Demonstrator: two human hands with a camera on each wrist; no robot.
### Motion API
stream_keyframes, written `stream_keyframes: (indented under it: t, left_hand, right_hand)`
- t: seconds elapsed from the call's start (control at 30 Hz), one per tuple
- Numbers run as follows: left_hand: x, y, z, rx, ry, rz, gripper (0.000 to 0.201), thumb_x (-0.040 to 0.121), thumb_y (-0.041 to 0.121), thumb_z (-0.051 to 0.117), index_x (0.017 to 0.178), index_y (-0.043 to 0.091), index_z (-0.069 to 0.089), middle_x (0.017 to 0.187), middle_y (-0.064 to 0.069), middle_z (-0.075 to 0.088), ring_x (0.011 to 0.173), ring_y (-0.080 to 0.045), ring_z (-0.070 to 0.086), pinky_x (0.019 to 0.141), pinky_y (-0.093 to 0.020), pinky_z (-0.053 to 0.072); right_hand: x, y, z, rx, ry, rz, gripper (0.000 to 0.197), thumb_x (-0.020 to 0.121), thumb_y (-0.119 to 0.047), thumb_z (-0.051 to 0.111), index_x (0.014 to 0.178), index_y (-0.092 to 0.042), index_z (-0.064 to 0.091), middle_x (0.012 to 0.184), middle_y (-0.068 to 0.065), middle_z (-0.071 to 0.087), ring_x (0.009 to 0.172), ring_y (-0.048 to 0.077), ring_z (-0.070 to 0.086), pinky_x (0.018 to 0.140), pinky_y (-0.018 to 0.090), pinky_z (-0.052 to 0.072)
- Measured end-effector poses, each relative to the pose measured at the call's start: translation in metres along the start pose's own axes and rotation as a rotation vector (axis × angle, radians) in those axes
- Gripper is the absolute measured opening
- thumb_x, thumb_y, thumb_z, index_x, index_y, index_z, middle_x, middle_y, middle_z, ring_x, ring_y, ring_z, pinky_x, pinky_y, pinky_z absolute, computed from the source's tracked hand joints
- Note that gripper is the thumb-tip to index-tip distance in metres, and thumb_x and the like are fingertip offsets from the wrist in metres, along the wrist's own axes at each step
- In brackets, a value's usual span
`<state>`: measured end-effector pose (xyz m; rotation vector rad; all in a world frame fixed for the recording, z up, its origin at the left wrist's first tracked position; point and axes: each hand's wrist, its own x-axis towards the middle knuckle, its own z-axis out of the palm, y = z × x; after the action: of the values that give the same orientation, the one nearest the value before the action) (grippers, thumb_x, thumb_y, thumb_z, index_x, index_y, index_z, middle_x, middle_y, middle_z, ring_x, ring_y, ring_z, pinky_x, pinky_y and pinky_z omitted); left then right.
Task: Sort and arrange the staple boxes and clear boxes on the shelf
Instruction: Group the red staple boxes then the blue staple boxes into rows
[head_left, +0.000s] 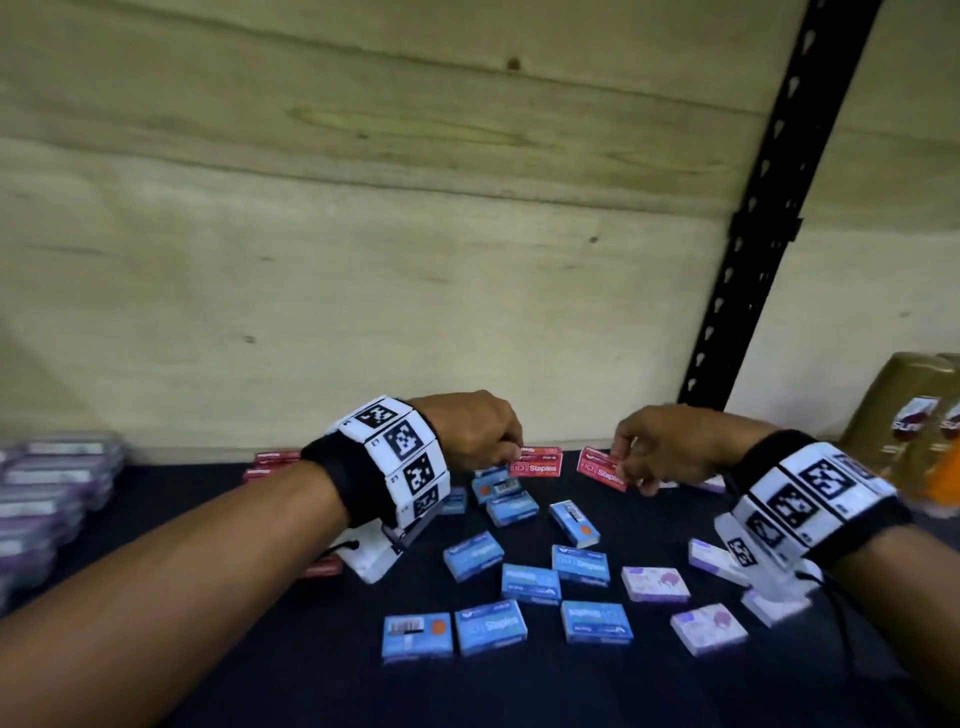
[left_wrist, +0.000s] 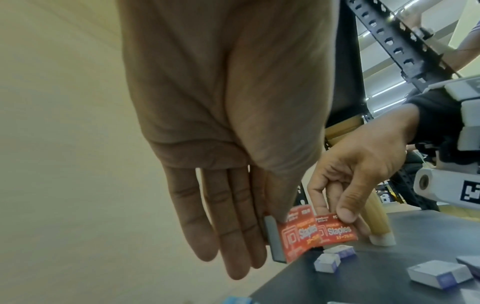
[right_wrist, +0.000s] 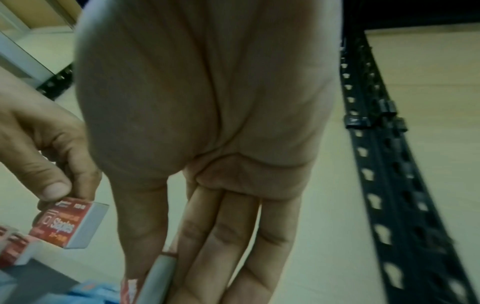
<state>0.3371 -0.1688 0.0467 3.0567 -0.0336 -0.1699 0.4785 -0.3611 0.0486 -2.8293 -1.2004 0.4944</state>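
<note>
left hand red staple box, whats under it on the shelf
Below the red staple box pinched by the left hand lie blue staple boxes on the dark shelf top. The hand and wrist hide whatever lies directly beneath them.

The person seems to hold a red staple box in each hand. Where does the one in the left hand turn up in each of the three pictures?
Head view: the left hand's red staple box sits at centre, pinched by the left hand.
Left wrist view: bottom centre, below the thumb, overlapping the other red box.
Right wrist view: lower left, under the fingertips.
Shared landmark: the black slotted shelf upright, seen in all three views.
</note>
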Motion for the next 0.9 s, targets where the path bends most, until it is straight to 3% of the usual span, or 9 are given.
stream_keyframes:
  t: [0.07, 0.17, 0.3, 0.4, 0.57, 0.67, 0.77, 0.9]
  left_hand:
    - [-0.025, -0.011, -0.004, 0.007, 0.013, -0.035, 0.034, 0.102, 0.030, 0.044, 0.127, 0.014, 0.061, 0.125, -0.002, 0.063, 0.108, -0.018, 0.058, 0.087, -0.025, 0.043]
    - [-0.070, -0.029, -0.007, 0.043, -0.002, -0.109, 0.035, 0.102, 0.032, 0.044, 0.128, 0.015, 0.061, 0.125, -0.001, 0.064, 0.108, -0.018, 0.058, 0.088, -0.026, 0.044]
    - [-0.127, -0.048, -0.009, 0.044, -0.047, -0.221, 0.036, 0.102, 0.036, 0.043, 0.129, 0.018, 0.060, 0.125, 0.003, 0.063, 0.105, -0.015, 0.058, 0.088, -0.027, 0.045]
    - [-0.168, -0.063, -0.002, 0.015, -0.099, -0.268, 0.034, 0.102, 0.039, 0.042, 0.123, 0.022, 0.063, 0.119, 0.006, 0.065, 0.099, -0.012, 0.059, 0.088, -0.030, 0.047]
    - [-0.217, -0.073, 0.021, -0.013, -0.182, -0.340, 0.029, 0.102, 0.038, 0.042, 0.109, 0.023, 0.066, 0.092, 0.012, 0.062, 0.082, -0.007, 0.056, 0.083, -0.029, 0.048]
    - [-0.234, -0.077, 0.039, -0.009, -0.222, -0.371, 0.031, 0.102, 0.039, 0.041, 0.116, 0.023, 0.064, 0.105, 0.005, 0.068, 0.093, -0.012, 0.061, 0.087, -0.029, 0.048]
    - [-0.243, -0.080, 0.050, -0.024, -0.198, -0.392, 0.032, 0.102, 0.039, 0.042, 0.123, 0.026, 0.062, 0.122, 0.008, 0.064, 0.107, -0.012, 0.059, 0.093, -0.029, 0.045]
    - [-0.246, -0.084, 0.059, -0.063, -0.163, -0.426, 0.034, 0.102, 0.039, 0.043, 0.131, 0.029, 0.058, 0.131, 0.012, 0.060, 0.116, -0.011, 0.057, 0.099, -0.027, 0.042]
  right_hand:
    - [-0.001, -0.023, 0.001, -0.013, -0.001, -0.059, 0.004, 0.093, -0.027, 0.063, 0.094, -0.023, 0.062, 0.073, -0.010, 0.075, 0.069, 0.000, 0.069, 0.076, 0.024, 0.051]
    - [-0.001, -0.067, 0.007, -0.049, -0.020, -0.160, 0.004, 0.093, -0.026, 0.062, 0.097, -0.024, 0.062, 0.081, -0.007, 0.077, 0.068, -0.002, 0.067, 0.079, 0.024, 0.049]
    - [-0.004, -0.121, 0.018, -0.058, -0.066, -0.294, 0.006, 0.094, -0.026, 0.063, 0.098, -0.025, 0.059, 0.084, -0.011, 0.074, 0.075, 0.004, 0.072, 0.085, 0.025, 0.051]
    - [-0.010, -0.158, 0.028, -0.119, -0.111, -0.383, 0.005, 0.094, -0.027, 0.061, 0.094, -0.029, 0.056, 0.079, -0.011, 0.074, 0.071, 0.002, 0.066, 0.082, 0.026, 0.049]
    - [-0.023, -0.201, 0.052, -0.253, -0.179, -0.481, 0.002, 0.094, -0.027, 0.058, 0.092, -0.026, 0.057, 0.095, -0.004, 0.077, 0.077, 0.006, 0.064, 0.069, 0.022, 0.044]
    - [-0.024, -0.215, 0.063, -0.326, -0.214, -0.487, 0.018, 0.093, -0.028, 0.057, 0.106, -0.017, 0.064, 0.096, -0.001, 0.077, 0.083, 0.011, 0.067, 0.074, 0.026, 0.047]
    - [-0.025, -0.222, 0.069, -0.377, -0.185, -0.495, 0.024, 0.092, -0.028, 0.057, 0.107, -0.013, 0.066, 0.099, 0.002, 0.075, 0.094, 0.019, 0.068, 0.077, 0.029, 0.050]
    - [-0.024, -0.226, 0.075, -0.386, -0.176, -0.478, 0.022, 0.092, -0.029, 0.058, 0.105, -0.014, 0.067, 0.102, 0.004, 0.073, 0.082, 0.020, 0.064, 0.065, 0.028, 0.046]
